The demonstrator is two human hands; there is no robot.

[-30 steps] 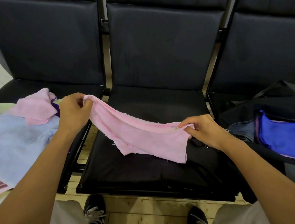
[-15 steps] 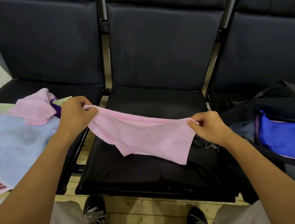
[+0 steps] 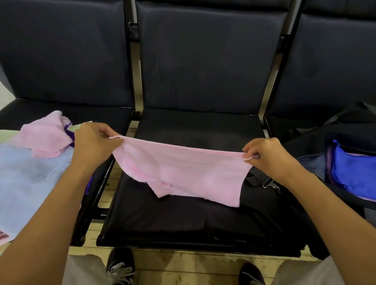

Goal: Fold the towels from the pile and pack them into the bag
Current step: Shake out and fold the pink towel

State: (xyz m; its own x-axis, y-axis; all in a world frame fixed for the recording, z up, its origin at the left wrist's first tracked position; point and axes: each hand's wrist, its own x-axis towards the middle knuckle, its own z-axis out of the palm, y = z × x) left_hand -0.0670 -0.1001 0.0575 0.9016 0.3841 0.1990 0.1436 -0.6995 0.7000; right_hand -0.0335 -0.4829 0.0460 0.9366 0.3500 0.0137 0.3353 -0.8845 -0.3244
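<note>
Chairs (image 3: 198,62) stand in a dark row on a wood floor (image 3: 188,275). A pink towel (image 3: 185,171) hangs stretched. The left hand (image 3: 92,143) and right hand (image 3: 266,154) each pinch a top corner.

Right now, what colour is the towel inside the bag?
Bright blue. The towel lies in the open black bag, seen best in the head view.
</note>
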